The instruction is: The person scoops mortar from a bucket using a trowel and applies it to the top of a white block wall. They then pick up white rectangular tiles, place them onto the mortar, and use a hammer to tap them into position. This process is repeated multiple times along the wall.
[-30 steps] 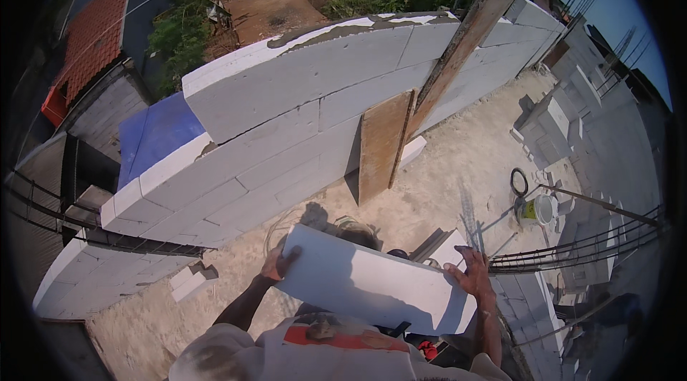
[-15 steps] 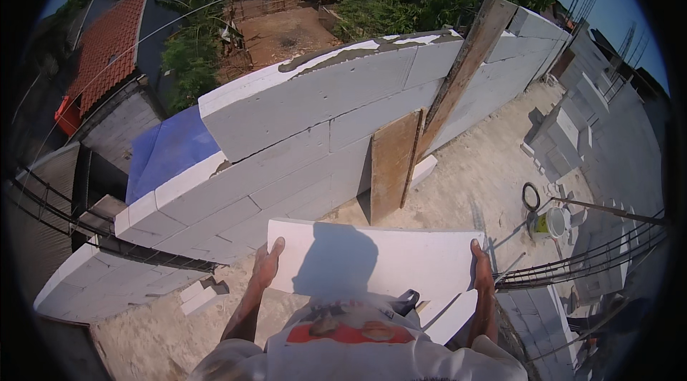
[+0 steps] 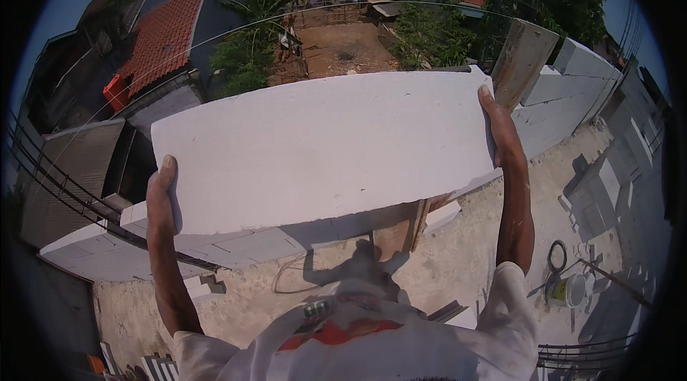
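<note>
A large white lightweight concrete block (image 3: 329, 152) is held up in front of me between both hands. My left hand (image 3: 163, 191) grips its left end, thumb on the near face. On its right end my right hand (image 3: 499, 123) is closed the same way, higher up. The fingers behind the block are hidden. Behind it stands a partly built block wall (image 3: 547, 98); the block covers most of that wall's top. Whether the block touches the wall I cannot tell.
A wooden plank (image 3: 526, 59) stands upright against the wall, right of the block. A bucket (image 3: 567, 291) and a black ring (image 3: 557, 256) lie on the concrete floor (image 3: 458, 252) at right. Steel bars (image 3: 64, 181) stick out at left. Roofs and trees lie beyond the wall.
Both hands have raised the block from low before my chest up and forward to the wall top. The mortar seen along the wall top is now hidden behind it.
</note>
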`<move>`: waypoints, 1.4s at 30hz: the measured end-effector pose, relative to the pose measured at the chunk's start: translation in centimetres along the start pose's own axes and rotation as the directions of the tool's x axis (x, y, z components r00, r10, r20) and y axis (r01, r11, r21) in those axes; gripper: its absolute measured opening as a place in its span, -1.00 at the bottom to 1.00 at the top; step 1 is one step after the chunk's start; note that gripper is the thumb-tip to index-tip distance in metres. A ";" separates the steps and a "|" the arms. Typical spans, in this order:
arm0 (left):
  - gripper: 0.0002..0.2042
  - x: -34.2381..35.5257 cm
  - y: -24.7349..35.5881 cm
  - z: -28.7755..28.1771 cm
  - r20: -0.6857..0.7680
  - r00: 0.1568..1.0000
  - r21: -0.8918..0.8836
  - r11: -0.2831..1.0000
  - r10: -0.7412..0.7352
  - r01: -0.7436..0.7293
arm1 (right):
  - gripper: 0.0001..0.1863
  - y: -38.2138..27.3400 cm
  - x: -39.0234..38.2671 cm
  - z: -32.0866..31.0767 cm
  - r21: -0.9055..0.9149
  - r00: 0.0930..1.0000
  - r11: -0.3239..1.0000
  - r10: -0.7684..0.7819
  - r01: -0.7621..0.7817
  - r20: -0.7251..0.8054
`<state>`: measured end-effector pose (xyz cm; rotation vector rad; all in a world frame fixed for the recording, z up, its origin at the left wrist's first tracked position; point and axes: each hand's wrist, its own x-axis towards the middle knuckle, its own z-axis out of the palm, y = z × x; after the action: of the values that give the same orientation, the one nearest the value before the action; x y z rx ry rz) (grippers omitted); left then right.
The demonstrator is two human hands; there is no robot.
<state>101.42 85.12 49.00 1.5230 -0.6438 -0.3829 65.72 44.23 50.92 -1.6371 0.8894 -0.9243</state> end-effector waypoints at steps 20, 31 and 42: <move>-0.35 18.0 -2.7 10.0 -0.283 0.785 0.247 0.832 0.551 -0.496 | -0.26 3.3 28.1 -4.3 0.251 0.898 0.865 -0.437 0.435 -0.050; -0.52 19.2 -4.5 12.1 -0.272 0.666 0.263 0.719 0.695 -0.643 | -0.22 7.0 29.9 -7.1 0.421 0.768 0.674 -0.635 0.606 -0.089; -0.46 19.9 -5.2 11.7 -0.216 0.657 0.373 0.683 0.722 -0.628 | -0.15 3.3 24.5 -4.7 -0.280 0.822 0.889 -0.447 0.363 -0.353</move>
<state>110.67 63.55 46.04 1.4213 -0.9553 0.5796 71.80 19.83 52.23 -1.8863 0.9497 -1.5651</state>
